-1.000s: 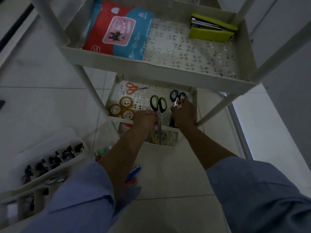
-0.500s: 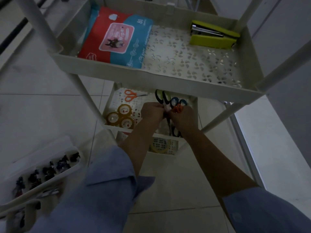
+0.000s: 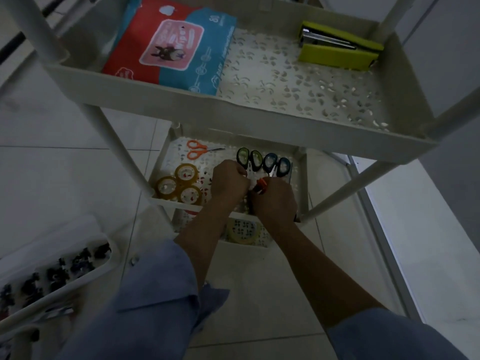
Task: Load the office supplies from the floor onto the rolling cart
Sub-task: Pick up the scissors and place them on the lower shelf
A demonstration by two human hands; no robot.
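Observation:
Both my hands reach into the middle tray [image 3: 301, 183] of the white rolling cart. My left hand [image 3: 230, 181] is curled at the blades of the green-handled scissors [image 3: 249, 158], whose handles lie just beyond its knuckles. My right hand [image 3: 275, 201] grips a small orange tool [image 3: 261, 184] that sticks out between the two hands. Beside the green pair, and just past my right hand, lie the blue-handled scissors [image 3: 276, 165]. The scissor blades are hidden under my hands.
The same tray holds small orange scissors [image 3: 196, 149] and three tape rolls [image 3: 179, 184]. On the top tray [image 3: 233, 113] are a wipes pack [image 3: 168, 45] and a green stapler [image 3: 337, 50]. A tape roll [image 3: 242, 231] lies in the bottom tray. A white organizer with dark clips [image 3: 59, 274] sits on the floor at left.
Both hands have pushed deeper into the middle tray. The green and blue scissors moved farther in and now lie side by side. My hands have come together.

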